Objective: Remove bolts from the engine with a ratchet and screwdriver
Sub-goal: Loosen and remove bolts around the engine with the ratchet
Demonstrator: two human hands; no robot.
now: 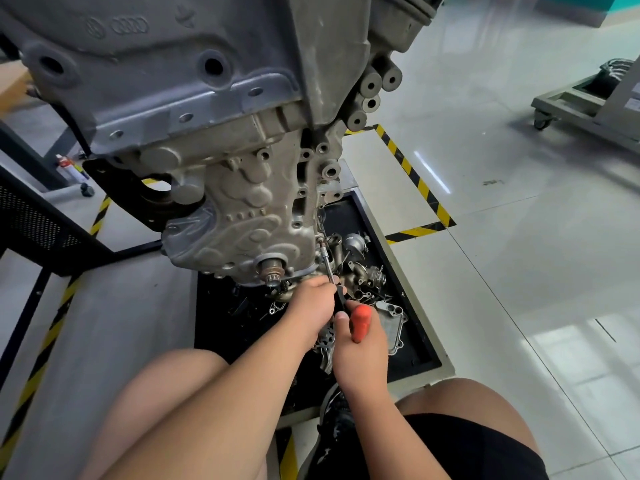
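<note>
A grey engine [221, 140] hangs on a stand and fills the upper left of the view. A screwdriver with an orange and black handle [360, 322] points up to a bolt [320, 241] on the engine's lower right edge. Its metal shaft [327, 265] carries a socket at the tip. My right hand [360, 348] grips the orange handle. My left hand [313, 303] pinches the shaft just above the black part of the handle. No ratchet can be made out.
Below the engine lies a black tray [412, 341] holding several loose engine parts and bolts. Yellow and black tape [415, 181] marks the tiled floor. A wheeled cart [588, 98] stands at the far right, a dark mesh frame [41, 223] at the left. My bare knees fill the bottom.
</note>
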